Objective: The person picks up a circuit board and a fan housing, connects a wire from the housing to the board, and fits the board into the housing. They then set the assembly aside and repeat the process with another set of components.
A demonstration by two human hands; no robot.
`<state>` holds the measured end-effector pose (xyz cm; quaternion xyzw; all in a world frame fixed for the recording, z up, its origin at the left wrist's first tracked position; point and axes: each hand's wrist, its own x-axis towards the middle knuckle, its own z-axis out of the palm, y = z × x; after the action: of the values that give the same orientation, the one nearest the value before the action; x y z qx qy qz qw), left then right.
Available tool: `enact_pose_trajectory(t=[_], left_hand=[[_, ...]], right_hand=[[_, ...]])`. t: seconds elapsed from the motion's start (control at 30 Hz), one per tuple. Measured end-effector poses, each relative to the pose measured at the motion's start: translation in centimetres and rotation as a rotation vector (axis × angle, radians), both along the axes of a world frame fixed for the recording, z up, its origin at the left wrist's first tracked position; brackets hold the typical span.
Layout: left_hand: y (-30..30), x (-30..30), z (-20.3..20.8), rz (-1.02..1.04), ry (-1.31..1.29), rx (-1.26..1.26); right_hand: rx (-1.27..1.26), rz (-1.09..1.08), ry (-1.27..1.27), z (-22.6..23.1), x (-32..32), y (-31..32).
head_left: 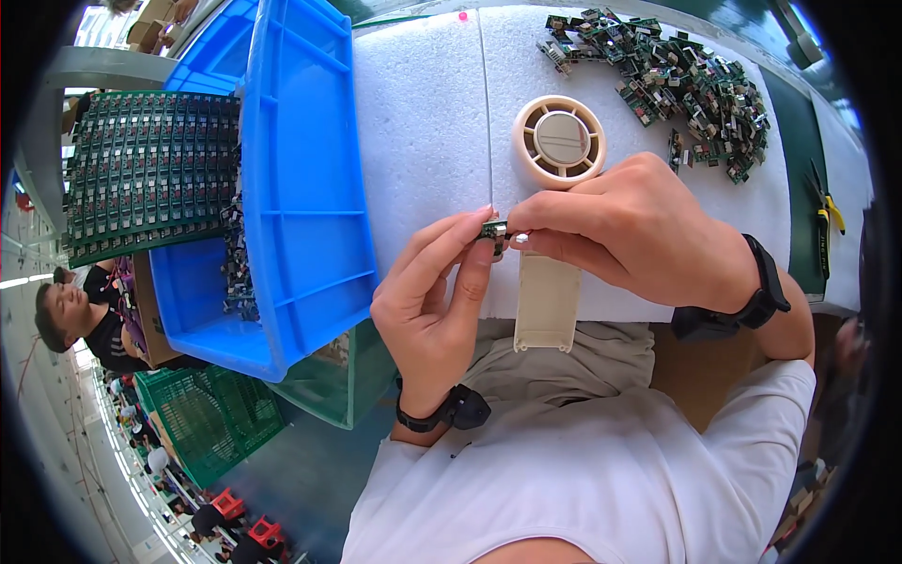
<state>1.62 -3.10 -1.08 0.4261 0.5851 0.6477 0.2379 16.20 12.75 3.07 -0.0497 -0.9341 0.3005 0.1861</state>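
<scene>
My left hand (434, 291) is closed, its thumb and fingers pinching a small green circuit board (493, 228) with a silver metal socket on it. Close against the board's right side, my right hand (629, 230) is closed in a pinch too. A small silver-white piece (520, 239) shows at its fingertips; the rest is hidden by the fingers. Beneath my right hand lies a cream handheld fan, its round head (561, 141) beyond the knuckles and its flat cream handle (547, 305) reaching over the near table edge. My right hand covers the middle of the fan.
A heap of small circuit boards (700, 99) lies far right on the white foam sheet (423, 113). To the left stands a blue bin (310, 207) with panels of joined boards (150, 169) and loose boards. Yellow-handled pliers (829, 216) lie at the right. A person (80, 315) is beyond the bin.
</scene>
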Motion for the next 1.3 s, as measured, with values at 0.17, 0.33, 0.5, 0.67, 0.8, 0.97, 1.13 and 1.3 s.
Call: enact_pose_trajectory(t=[0.17,0.33,0.5,0.67,0.8,0.97,1.13,1.3], left_hand=[[0.1,-0.6,-0.3,-0.056,0.041,0.016],[0.6,-1.5,0.3,-0.176,0.048,0.015],[1.0,-1.7,0.4,-0.248,-0.041,0.050],[1.2,-2.1,0.5,-0.301,0.048,0.050],[1.5,-2.4,0.7,-0.359,-0.008,0.036],[1.2,-1.8,0.1,-0.356,-0.204,0.083],[1.3,-1.8,-0.1,-0.388,-0.385,0.127],[1.3,-1.8,-0.3,-0.391,-0.408,0.112]], right_hand=[[0.012,0.051,0.023,0.1,0.2,0.7],[0.001,0.080,0.083,0.0,0.4,1.2],[-0.023,0.092,0.093,0.1,0.4,1.5],[0.006,0.134,0.070,-0.1,0.4,2.1],[-0.015,0.131,0.104,0.0,0.4,2.1],[-0.072,0.078,0.148,0.3,0.4,2.1],[-0.176,0.028,0.132,0.3,0.4,1.9],[-0.202,0.037,0.128,-0.3,0.3,1.9]])
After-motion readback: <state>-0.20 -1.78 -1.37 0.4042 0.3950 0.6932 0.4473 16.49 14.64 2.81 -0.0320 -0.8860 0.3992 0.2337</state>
